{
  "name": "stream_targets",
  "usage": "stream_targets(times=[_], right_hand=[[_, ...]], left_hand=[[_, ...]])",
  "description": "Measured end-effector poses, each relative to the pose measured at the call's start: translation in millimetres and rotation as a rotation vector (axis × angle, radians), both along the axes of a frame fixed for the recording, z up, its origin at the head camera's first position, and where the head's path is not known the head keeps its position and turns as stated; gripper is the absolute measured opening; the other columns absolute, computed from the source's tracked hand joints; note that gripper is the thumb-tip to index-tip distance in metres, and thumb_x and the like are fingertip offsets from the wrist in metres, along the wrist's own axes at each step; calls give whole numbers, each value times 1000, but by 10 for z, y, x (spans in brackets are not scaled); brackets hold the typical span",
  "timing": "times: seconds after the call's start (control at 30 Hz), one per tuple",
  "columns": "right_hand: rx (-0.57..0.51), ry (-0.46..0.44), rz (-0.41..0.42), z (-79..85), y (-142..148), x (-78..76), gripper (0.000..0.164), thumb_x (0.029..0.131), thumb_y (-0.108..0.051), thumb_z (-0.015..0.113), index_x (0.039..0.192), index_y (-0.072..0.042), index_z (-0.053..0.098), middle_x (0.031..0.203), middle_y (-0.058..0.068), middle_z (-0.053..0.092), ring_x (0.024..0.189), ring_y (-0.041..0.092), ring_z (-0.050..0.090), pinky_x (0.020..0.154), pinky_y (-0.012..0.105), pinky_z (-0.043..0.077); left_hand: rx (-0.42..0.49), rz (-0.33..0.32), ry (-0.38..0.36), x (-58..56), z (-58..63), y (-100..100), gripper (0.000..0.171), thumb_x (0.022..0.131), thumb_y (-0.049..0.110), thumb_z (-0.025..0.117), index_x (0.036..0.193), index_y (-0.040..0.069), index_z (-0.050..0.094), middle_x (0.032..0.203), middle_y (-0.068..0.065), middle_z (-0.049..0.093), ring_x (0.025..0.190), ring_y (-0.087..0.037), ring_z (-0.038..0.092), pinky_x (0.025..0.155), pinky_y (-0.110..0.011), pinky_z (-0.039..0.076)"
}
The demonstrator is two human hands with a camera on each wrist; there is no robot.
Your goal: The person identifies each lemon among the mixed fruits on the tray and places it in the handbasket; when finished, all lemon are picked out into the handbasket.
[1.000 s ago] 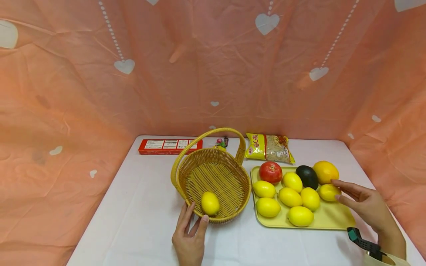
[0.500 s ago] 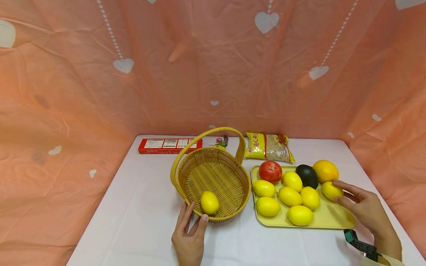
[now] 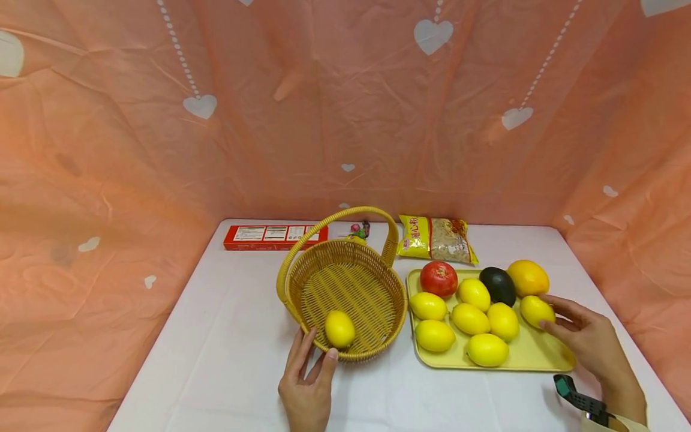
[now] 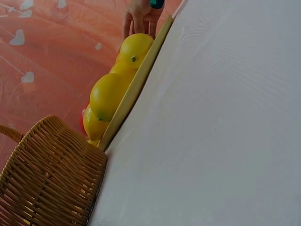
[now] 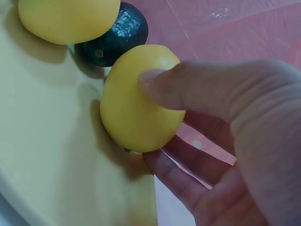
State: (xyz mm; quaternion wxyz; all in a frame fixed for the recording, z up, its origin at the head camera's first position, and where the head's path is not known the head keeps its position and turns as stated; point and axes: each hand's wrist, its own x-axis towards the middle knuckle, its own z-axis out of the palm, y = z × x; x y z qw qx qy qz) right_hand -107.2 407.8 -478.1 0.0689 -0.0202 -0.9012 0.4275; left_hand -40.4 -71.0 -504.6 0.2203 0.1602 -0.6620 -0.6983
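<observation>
A yellow wicker basket (image 3: pixel 367 294) with an arched handle stands mid-table, holding one lemon (image 3: pixel 340 329) near its front rim. My left hand (image 3: pixel 306 390) holds that rim, thumb at the front and fingertips at the left. At the right end of the yellow tray (image 3: pixel 547 357), my right hand (image 3: pixel 596 345) pinches another lemon (image 5: pixel 127 103); in the right wrist view the thumb presses its side and the fingers are partly hidden behind it. Several more lemons (image 3: pixel 487 350) lie on the tray to its left. The left wrist view shows the basket's woven side (image 4: pixel 51 174) but not the left hand.
Along the tray's back lie a red pomegranate (image 3: pixel 439 279), a dark green avocado-like fruit (image 3: pixel 498 287) and a larger orange-yellow fruit (image 3: pixel 529 278). Behind stand a yellow food packet (image 3: pixel 437 240), a red box (image 3: pixel 270 238) and small colourful items (image 3: pixel 358 231). A pink curtain surrounds the white table.
The lemon at my right hand has shifted slightly right and turned, now pinched between thumb and fingers. My right wrist has moved a little left. The left hand and basket stay put.
</observation>
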Motion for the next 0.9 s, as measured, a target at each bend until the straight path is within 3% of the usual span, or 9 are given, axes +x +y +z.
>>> stream_targets(times=[0.27,0.47,0.57,0.7,0.9], right_hand=[[39,-41,14,19,-15,-23,59,98,-13,85,147,10,62,113,-48,49,100,-29,50,80,-1,52],[50,-30,74,165,-78,26,52,101,-13,82,145,7,63,115,-48,53,102,-27,53,77,1,53],[7,31,143,310,-163,19,47,100,-5,80,143,6,65,120,-42,61,107,-22,59,82,2,54],[-38,125,281,535,-393,-37,46,97,7,77,142,5,67,128,-30,70,115,-14,64,92,4,54],[-96,158,515,758,-915,-193,46,96,11,75,140,-1,70,134,-13,73,116,2,71,98,12,59]], left_hand=[[2,3,-13,1,3,0,51,94,7,88,142,4,73,165,-20,52,142,-20,59,98,-22,61],[12,-2,-11,-5,-19,-5,52,93,7,89,143,3,72,165,-19,51,140,-8,59,100,-26,61],[15,-2,-7,-9,-29,-8,52,93,6,88,143,2,72,165,-18,52,138,-4,59,100,-26,61],[14,-1,14,-8,-28,-4,51,93,4,88,142,1,72,165,-21,51,140,-7,59,99,-26,61],[22,-5,26,0,0,2,52,94,4,88,142,0,71,165,-22,50,142,-14,58,100,-27,61]])
